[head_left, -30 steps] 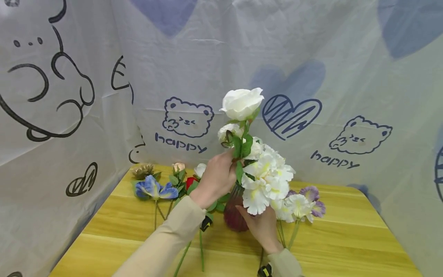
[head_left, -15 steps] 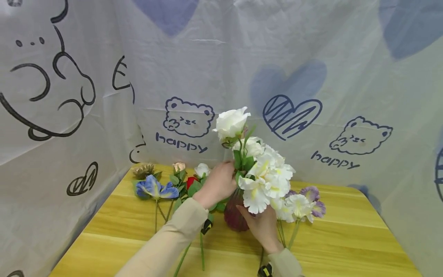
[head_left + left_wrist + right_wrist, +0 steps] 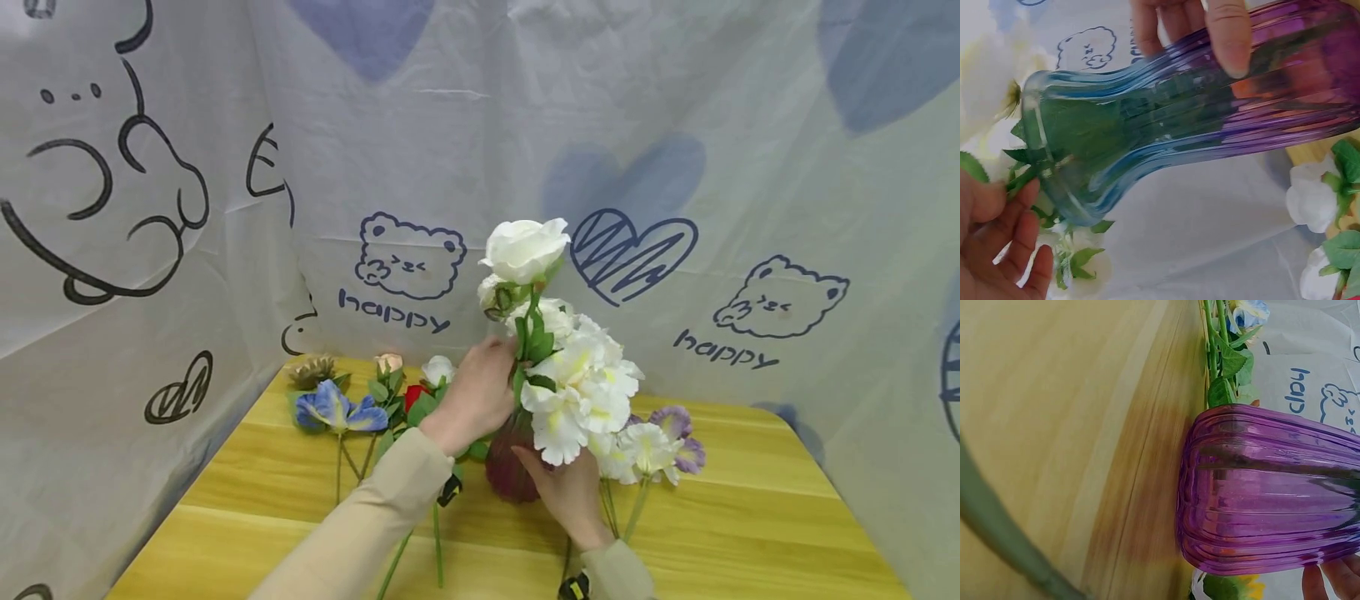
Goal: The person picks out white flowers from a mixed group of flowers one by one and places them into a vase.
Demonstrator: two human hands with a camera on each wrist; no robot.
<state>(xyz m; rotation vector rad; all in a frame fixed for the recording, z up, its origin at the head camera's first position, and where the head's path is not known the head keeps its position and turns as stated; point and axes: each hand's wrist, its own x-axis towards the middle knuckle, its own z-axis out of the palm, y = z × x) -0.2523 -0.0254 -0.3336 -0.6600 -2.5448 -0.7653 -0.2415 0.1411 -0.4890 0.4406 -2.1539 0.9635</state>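
In the head view, a ribbed vase (image 3: 510, 471) stands on the table, purple below and blue-green towards its mouth in the left wrist view. My right hand (image 3: 570, 496) holds its side, thumb in front. Just above the mouth, my left hand (image 3: 480, 392) pinches a green stem (image 3: 1021, 180) between thumb and fingers, as the left wrist view shows. A large white rose (image 3: 525, 250) rises over that hand. Ruffled white flowers with yellow centres (image 3: 581, 392) lean out of the vase to the right. Dark stems (image 3: 1272, 464) show through the purple glass.
Left of the vase lie a blue flower (image 3: 337, 408), a red rose (image 3: 415, 396), a peach rose (image 3: 387, 362) and a small white rose (image 3: 438, 368). White and purple irises (image 3: 663, 442) lie at right. A printed cloth (image 3: 480, 150) hangs behind the wooden table (image 3: 750, 517).
The white rose has dropped from its height a second ago. It tipped left half a second ago, then swung back right and slightly up. My right hand stays on the vase.
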